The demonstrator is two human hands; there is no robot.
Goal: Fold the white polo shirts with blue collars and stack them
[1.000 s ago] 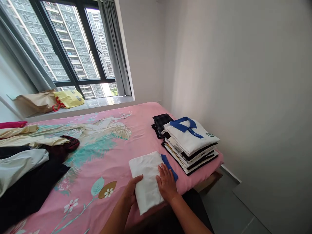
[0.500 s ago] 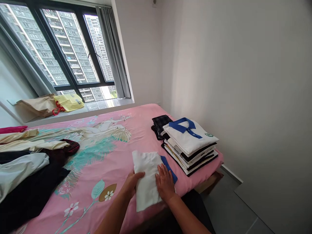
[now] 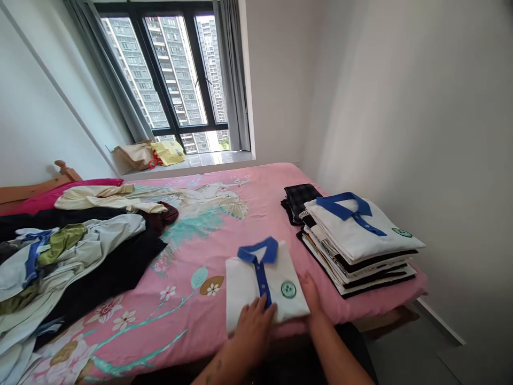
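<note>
A folded white polo shirt point(image 3: 244, 283) with a blue collar and placket and a round green badge lies face up near the bed's front edge. My left hand point(image 3: 255, 323) rests on its lower front, fingers spread and flat. Along the shirt's right edge, my right hand point(image 3: 313, 299) touches the side with fingers stretched out, slightly blurred. To the right stands a stack of folded clothes point(image 3: 352, 272), topped by a similar white polo shirt point(image 3: 360, 235) with a blue collar.
Behind the stack sit folded dark checked clothes point(image 3: 301, 199). A heap of loose clothes point(image 3: 92, 251) covers the left of the bed point(image 3: 192, 342), which has a pink flowered sheet. A yellow bag point(image 3: 170, 152) and a brown paper bag point(image 3: 134, 155) lie on the windowsill.
The folded shirt has been turned over, so its collar front and badge now face up. My left hand moved onto its front, my right to its right edge. The view swung left.
</note>
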